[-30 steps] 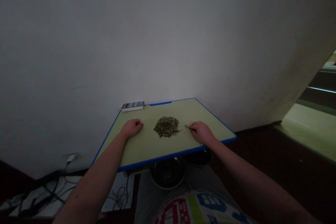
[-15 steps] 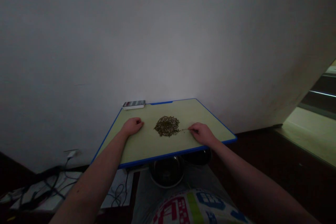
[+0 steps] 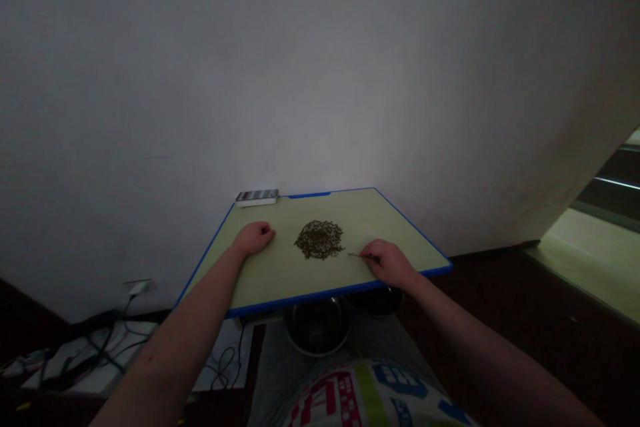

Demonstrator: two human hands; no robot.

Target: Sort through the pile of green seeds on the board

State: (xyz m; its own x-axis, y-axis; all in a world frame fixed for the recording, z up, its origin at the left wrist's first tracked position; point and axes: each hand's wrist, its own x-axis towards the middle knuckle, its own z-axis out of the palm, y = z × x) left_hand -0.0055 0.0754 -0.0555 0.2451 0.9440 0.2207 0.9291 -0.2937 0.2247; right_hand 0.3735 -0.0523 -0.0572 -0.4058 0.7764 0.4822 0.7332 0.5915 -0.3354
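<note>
A pile of small greenish-brown beans or seeds point(image 3: 319, 239) is spread in a rough round on the pale board point(image 3: 280, 280) with its blue rim. To the left of the pile, my left hand point(image 3: 255, 237) rests on the board with its fingers curled in, nothing visible in them. My right hand point(image 3: 387, 260), on the right side, pinches a slim utensil point(image 3: 355, 254), dark near the fingers and pale at the tip. That tip points left, close to the pile's right edge. Its exact kind is too small to make out.
A phone-like device point(image 3: 257, 197) lies at the board's back left corner, by the grey wall point(image 3: 320, 80). Below the front edge are a metal bowl point(image 3: 319, 347) and a dark vessel point(image 3: 377, 300). Black cables point(image 3: 225, 363) and a plugged-in charger point(image 3: 137, 288) are at lower left.
My right hand has come slightly nearer to me, and the utensil's tip has swung toward the board's front edge. Loose grains beside the tip are less visible. The left hand stays put.
</note>
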